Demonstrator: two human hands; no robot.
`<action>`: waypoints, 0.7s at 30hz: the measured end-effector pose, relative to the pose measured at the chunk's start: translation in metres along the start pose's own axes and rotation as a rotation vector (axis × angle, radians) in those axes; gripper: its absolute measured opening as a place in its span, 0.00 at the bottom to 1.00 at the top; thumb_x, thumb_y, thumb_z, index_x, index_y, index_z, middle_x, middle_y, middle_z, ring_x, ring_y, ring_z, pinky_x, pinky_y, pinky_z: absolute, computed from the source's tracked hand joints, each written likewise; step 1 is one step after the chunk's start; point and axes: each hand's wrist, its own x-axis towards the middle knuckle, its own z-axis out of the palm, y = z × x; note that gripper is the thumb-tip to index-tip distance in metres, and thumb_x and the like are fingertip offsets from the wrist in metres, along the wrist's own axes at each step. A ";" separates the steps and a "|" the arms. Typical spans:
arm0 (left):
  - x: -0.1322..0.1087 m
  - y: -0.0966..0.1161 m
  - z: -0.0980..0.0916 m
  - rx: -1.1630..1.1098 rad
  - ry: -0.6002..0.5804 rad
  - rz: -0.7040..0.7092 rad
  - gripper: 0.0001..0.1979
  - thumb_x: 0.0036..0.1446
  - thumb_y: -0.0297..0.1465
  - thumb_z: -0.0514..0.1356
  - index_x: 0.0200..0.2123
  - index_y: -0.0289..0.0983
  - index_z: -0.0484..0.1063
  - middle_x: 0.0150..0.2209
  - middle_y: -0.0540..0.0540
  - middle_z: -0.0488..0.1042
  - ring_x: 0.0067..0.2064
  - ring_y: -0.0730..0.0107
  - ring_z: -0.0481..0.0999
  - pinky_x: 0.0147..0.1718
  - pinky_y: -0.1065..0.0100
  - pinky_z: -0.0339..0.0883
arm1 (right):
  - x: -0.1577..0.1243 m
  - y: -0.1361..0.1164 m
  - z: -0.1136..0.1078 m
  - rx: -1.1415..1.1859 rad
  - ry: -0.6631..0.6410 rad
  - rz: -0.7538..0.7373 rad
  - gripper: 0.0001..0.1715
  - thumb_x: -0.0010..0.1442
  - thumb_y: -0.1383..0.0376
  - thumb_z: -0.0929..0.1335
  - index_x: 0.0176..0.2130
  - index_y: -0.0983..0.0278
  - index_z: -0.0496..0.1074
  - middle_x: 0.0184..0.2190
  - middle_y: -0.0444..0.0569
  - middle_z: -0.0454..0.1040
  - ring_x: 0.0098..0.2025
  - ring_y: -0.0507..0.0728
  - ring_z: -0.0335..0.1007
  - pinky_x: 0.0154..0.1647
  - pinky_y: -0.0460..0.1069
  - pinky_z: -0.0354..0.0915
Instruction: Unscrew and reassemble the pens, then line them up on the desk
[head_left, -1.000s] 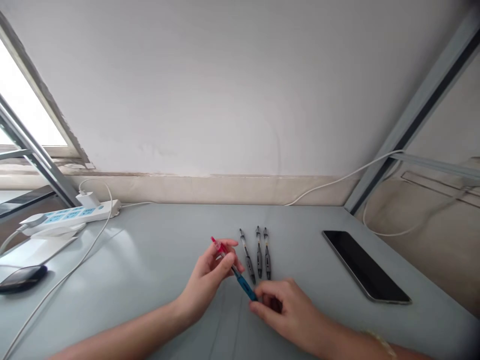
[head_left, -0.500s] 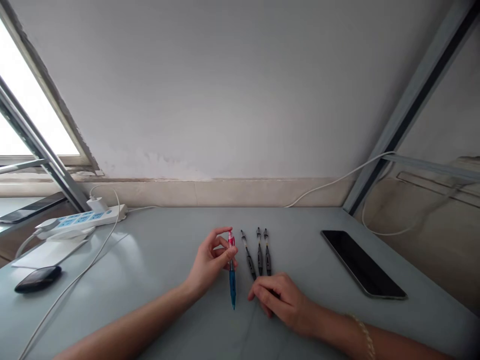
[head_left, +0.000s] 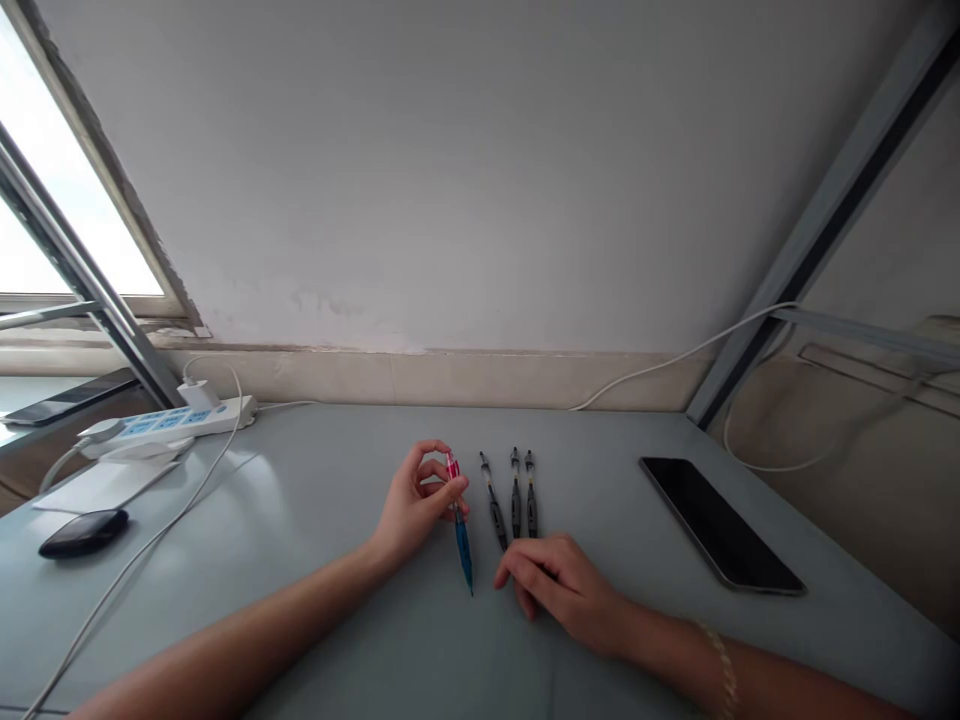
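Left grip pinching a red-and-blue pen low over the grey surface

My left hand [head_left: 414, 505] grasps the red-and-blue pen [head_left: 458, 520] near its red end, blue tip pointing toward me and down at the surface [head_left: 315, 560]; my right hand [head_left: 559, 585] rests loosely curled, holding nothing, just right of the tip. Three dark pens [head_left: 514, 500] lie side by side just right of mine. A sideways nudge could, I judge, roll them out of line; a loose pinch could drop my pen. A dark phone [head_left: 720, 525] lies far right, a power strip [head_left: 169, 425] and mouse [head_left: 84, 532] far left. No containers show.
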 end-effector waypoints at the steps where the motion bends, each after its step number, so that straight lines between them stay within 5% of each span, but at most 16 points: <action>1: 0.000 0.000 0.000 -0.002 0.001 -0.002 0.21 0.53 0.37 0.69 0.46 0.44 0.64 0.28 0.59 0.68 0.25 0.72 0.79 0.24 0.72 0.72 | 0.000 0.001 0.000 0.001 0.001 -0.002 0.27 0.70 0.54 0.58 0.32 0.67 0.77 0.17 0.40 0.66 0.20 0.51 0.61 0.25 0.46 0.59; 21: -0.005 0.008 -0.001 0.042 -0.031 -0.038 0.20 0.57 0.37 0.67 0.49 0.45 0.62 0.29 0.58 0.67 0.26 0.72 0.79 0.25 0.70 0.74 | -0.004 -0.002 0.000 0.027 0.023 -0.011 0.28 0.71 0.53 0.58 0.32 0.65 0.76 0.17 0.40 0.67 0.20 0.51 0.60 0.25 0.45 0.58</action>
